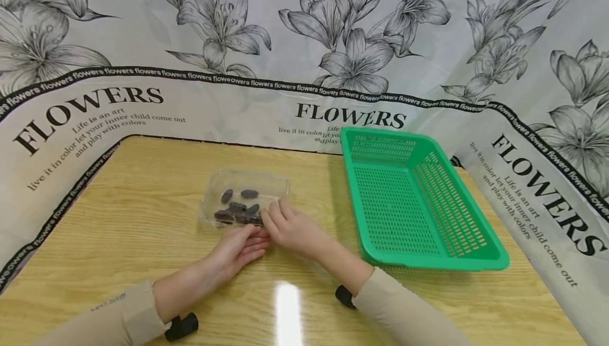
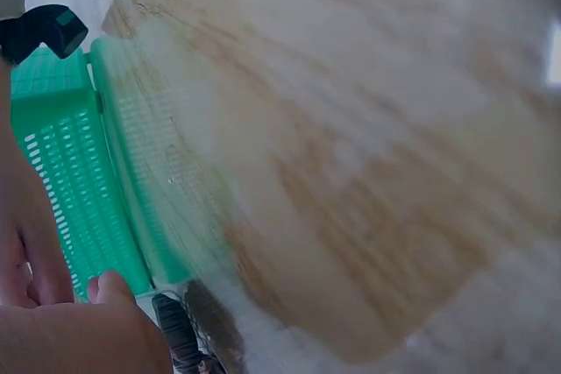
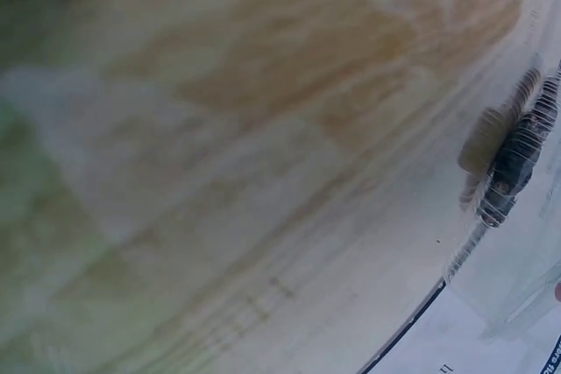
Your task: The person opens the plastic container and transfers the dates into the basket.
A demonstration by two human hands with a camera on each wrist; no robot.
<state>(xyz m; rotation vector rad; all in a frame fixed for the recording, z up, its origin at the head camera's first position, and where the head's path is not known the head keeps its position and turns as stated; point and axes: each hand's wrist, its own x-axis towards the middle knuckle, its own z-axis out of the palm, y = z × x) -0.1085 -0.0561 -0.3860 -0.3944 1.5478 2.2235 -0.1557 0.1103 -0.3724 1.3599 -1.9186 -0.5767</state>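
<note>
A clear plastic box (image 1: 273, 183) holds several dark oval fruits (image 1: 249, 194), which look like dates. Most of the fruits lie along the near wall, with two farther back. My right hand (image 1: 291, 229) bends its fingers over the box's near right corner and pinches the edge there. Just to its left, my left hand (image 1: 237, 251) has its thumb and forefinger at the same corner; the contact is partly hidden. In the right wrist view, the ribbed box wall (image 3: 536, 120) shows with dark fruit behind it. The left wrist view has both hands close together at lower left.
A green plastic basket (image 1: 399, 211) with slotted walls stands on the wooden table (image 1: 157, 192), to the right of the box. Behind the table hangs a white cloth (image 1: 266, 108) printed with flowers and lettering. Black wrist devices (image 1: 183, 327) show at the sleeves.
</note>
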